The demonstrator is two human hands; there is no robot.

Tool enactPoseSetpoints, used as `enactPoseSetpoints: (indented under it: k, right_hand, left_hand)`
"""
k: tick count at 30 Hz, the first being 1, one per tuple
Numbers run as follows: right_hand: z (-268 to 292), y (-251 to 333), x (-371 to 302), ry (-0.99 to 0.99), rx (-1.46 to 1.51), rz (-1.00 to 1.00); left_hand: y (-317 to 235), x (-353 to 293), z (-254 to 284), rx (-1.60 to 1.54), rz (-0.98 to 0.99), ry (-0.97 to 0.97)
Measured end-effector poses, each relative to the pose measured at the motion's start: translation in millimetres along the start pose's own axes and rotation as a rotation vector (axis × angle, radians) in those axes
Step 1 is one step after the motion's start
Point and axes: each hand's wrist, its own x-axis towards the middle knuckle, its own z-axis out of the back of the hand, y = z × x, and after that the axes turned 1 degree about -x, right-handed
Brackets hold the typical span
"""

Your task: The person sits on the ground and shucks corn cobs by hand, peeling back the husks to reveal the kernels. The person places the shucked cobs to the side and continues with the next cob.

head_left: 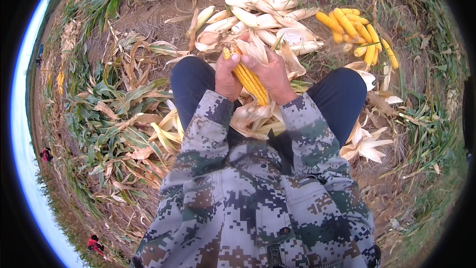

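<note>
Between my knees I hold a yellow corn cob (250,82), its kernels bare along most of its length and its lower end pointing toward me. My left hand (228,77) is closed round its left side, thumb near the upper end. My right hand (273,74) grips from the right, its thumb at the upper end and pale husk (255,47) bunched against its fingers. Loose peeled husks (253,119) lie just below the cob, in my lap. Beyond my hands is a pile of ears still in pale husks (258,17).
Bare yellow cobs (354,30) are heaped at the far right. Discarded husks (367,144) lie beside my right knee. Cut green and dry stalks (114,99) cover the ground on the left. Far off at the lower left is a person in red (95,244).
</note>
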Motion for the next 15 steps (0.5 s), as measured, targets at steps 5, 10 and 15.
enactPoseSetpoints:
  k: [5, 10, 15]
  right_hand:
    - [2, -7, 0, -0.042, 0.15, -0.028]
    - [4, -17, 1, -0.118, 0.045, 0.038]
    - [3, -12, 0, -0.152, 0.24, -0.031]
  left_hand:
    - [3, 2, 1, 0.139, -0.135, 0.011]
    - [7, 1, 2, 0.19, -0.129, 0.044]
    - [5, 1, 3, 0.126, -0.086, 0.097]
